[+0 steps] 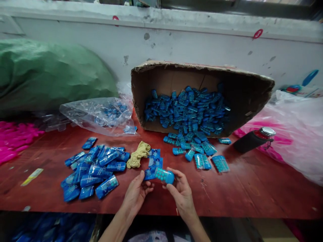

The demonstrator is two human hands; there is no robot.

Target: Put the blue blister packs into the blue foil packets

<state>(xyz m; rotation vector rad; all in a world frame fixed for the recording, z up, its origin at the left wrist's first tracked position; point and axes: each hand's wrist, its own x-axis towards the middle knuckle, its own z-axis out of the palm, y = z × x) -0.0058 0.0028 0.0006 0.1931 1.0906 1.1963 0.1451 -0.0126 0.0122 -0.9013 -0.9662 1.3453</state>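
Note:
Near the front edge of the red table, my right hand (180,190) grips a small blue item with teal dots (164,175) between thumb and fingers. Just left of it, my left hand (138,190) pinches a flat blue printed card (149,173). The two held things are close together, and whether they touch is unclear. More blue cards (154,154) lie behind it, beside a crumpled yellowish cloth (138,155). A pile of blue packets (93,170) is at the left. Loose dotted items (193,143) spill from the cardboard box.
A cardboard box (252,97) lies on its side at the back, full of blue items. A black bottle (248,142) leans at the right. Clear plastic bags, pink pieces (16,137) and a green sack (55,74) flank the red table (227,198).

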